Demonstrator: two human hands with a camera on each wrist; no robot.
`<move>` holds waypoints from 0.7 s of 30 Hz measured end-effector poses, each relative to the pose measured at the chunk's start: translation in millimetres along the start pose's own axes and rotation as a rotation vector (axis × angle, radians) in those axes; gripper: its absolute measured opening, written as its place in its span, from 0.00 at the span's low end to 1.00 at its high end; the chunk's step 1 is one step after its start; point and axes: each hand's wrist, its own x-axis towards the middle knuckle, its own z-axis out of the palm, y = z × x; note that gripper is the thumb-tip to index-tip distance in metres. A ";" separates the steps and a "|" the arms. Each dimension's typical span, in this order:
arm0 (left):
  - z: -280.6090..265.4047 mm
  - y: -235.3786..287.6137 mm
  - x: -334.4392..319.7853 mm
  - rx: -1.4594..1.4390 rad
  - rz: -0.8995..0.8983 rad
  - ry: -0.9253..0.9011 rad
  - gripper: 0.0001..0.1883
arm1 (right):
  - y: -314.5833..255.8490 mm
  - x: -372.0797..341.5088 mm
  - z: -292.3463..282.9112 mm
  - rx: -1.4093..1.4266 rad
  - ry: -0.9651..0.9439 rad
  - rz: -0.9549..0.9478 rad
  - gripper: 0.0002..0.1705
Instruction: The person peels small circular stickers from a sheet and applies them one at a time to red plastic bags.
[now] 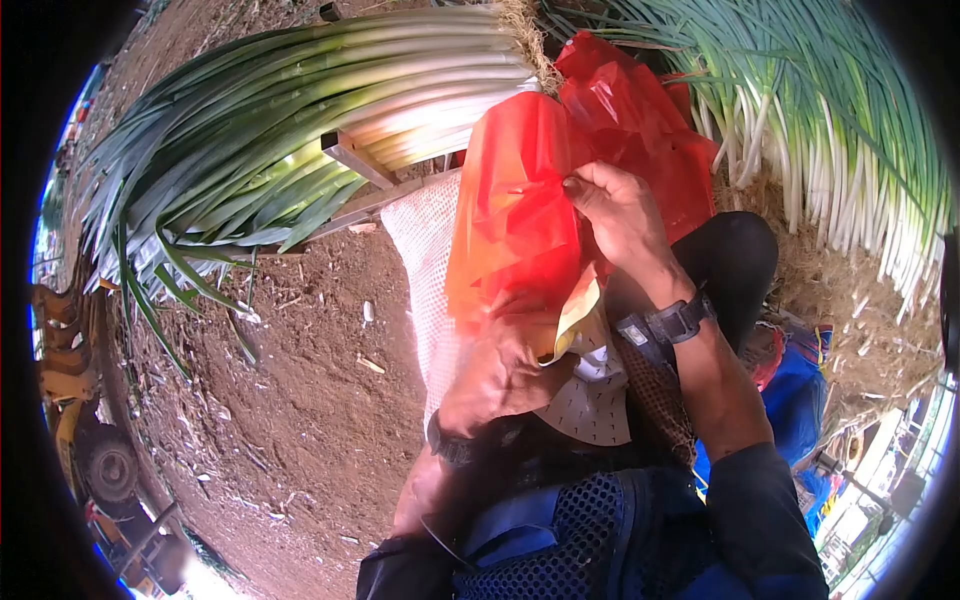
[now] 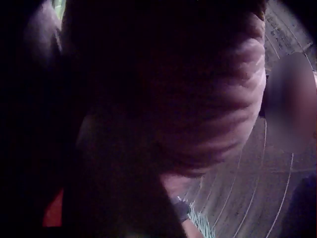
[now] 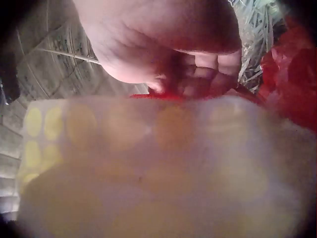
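Translucent red plastic bags lie before me; the nearest red plastic bag [image 1: 510,200] stretches over a pale mesh sack [image 1: 425,240]. My right hand [image 1: 625,220] pinches its right edge between thumb and fingers. Lower down, my left hand [image 1: 495,370], fingers curled, grips a sticker sheet [image 1: 577,315] that bends up in a yellow and white strip. Part of that sheet, white with small dark marks, spreads below toward my lap. Close to the right wrist camera, a blurred sheet with yellow round dots [image 3: 79,124] covers the lower view. The left wrist view is mostly dark.
A thick stack of leeks [image 1: 420,90] lies on a metal frame [image 1: 360,160] at upper left. More leeks [image 1: 820,140] stand at upper right, beside another crumpled red bag [image 1: 640,130]. Brown soil [image 1: 270,400] with scraps spreads left; a yellow machine [image 1: 65,430] stands beyond.
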 end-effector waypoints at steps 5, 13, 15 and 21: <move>1.5 25.4 -7.1 -0.522 -0.411 0.206 0.20 | 11.9 0.6 2.1 0.093 -0.007 -0.028 0.14; -24.1 -2.2 10.4 -0.533 -0.646 0.459 0.28 | 2.2 -17.1 17.9 -0.020 0.039 -0.060 0.09; -22.0 -15.4 12.9 -0.536 -0.747 0.571 0.22 | 8.6 -16.0 26.2 0.049 0.040 -0.118 0.08; -20.3 -30.2 12.7 -0.557 -0.561 0.702 0.09 | 3.3 -30.0 20.6 -0.074 0.021 -0.151 0.11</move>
